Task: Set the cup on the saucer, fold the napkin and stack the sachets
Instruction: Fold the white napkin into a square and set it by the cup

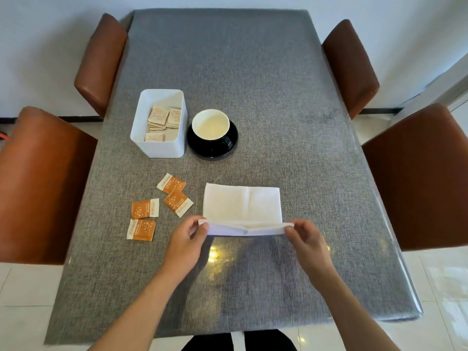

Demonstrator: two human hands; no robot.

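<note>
Pinching the near corners of the white cloth napkin (241, 203), the left hand (186, 245) and right hand (307, 243) lifted its near edge off the grey bench (253, 72). The black cup with white inside (211, 125) sat on the glossy black saucer (212, 150). Four orange sachets (158, 207) lay loose beside the napkin.

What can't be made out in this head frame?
- Sachets: print too small to read.
- White bin: near wall hides its floor; count of packets inside unclear.
- Napkin: near edge lifted by left hand and right hand; layers uncountable.
- Cup: handle not visible.
</note>
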